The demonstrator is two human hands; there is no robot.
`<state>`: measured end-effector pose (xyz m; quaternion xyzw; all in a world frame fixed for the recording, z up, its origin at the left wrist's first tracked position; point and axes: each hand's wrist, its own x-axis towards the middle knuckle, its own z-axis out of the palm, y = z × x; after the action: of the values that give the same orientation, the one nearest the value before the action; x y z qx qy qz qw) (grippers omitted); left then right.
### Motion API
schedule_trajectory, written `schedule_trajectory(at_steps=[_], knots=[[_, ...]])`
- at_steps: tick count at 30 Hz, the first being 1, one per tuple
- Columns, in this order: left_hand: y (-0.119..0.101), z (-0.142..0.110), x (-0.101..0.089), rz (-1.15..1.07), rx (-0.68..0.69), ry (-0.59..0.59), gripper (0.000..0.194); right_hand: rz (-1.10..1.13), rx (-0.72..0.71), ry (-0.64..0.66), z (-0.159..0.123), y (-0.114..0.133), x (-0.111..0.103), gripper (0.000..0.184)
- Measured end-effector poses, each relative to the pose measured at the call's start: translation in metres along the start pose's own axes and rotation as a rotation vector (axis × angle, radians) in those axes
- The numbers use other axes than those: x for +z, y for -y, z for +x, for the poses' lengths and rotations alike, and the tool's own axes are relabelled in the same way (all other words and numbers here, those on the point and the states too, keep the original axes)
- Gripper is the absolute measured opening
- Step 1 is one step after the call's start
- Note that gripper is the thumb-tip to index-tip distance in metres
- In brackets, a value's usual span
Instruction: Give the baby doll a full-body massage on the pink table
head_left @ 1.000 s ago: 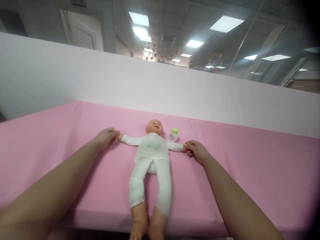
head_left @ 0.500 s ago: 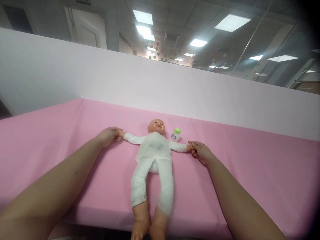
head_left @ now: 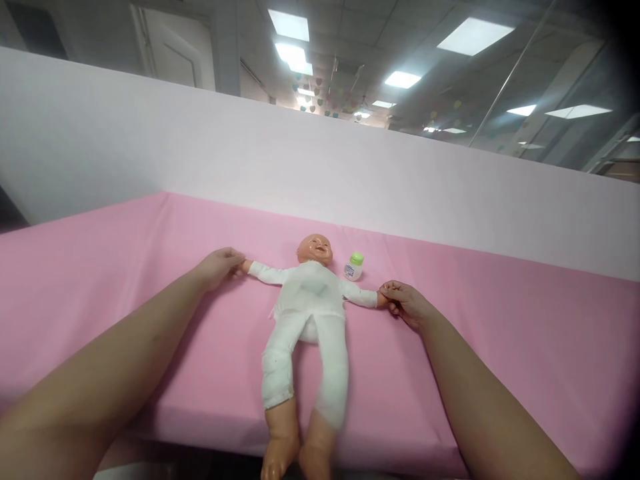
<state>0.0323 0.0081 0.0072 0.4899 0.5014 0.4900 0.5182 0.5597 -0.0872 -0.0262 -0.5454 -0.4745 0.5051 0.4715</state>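
Observation:
A baby doll [head_left: 313, 290] with a white cloth body lies on its back, its plastic feet toward me and its arms stretched out sideways. My left hand [head_left: 223, 267] is closed around the doll's hand on the left, where only a little of the plastic shows. On the other side, my right hand [head_left: 405, 302] pinches the doll's other hand between thumb and fingers. Beside the doll's head stands a small clear bottle [head_left: 353, 268] with a green cap and a printed label; neither hand touches it.
A pink padded cover [head_left: 200, 340] lies under the doll, and the doll's feet reach its front edge. Behind it rises a white low wall [head_left: 320, 167] with glass above. Ceiling lights and a door [head_left: 175, 50] show beyond.
My right hand has shifted slightly outward, and its fingers cover more of the doll's hand. The left hand keeps its hold. The whole view has tilted slightly.

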Motion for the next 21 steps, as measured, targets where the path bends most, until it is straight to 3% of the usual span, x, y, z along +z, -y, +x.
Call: schedule_trajectory(at_steps=[8,13,21], knots=[[0.006,0.01,-0.005,0.024,-0.005,-0.104,0.022,-0.07,0.004,-0.116,0.002,-0.001,-0.003,0.043],[0.003,0.012,-0.01,0.017,-0.058,-0.13,0.017,-0.111,0.06,-0.024,-0.006,0.0,-0.013,0.036],[-0.009,0.003,-0.022,-0.036,-0.219,-0.01,0.025,-0.013,0.132,0.152,-0.02,0.006,-0.027,0.03]])
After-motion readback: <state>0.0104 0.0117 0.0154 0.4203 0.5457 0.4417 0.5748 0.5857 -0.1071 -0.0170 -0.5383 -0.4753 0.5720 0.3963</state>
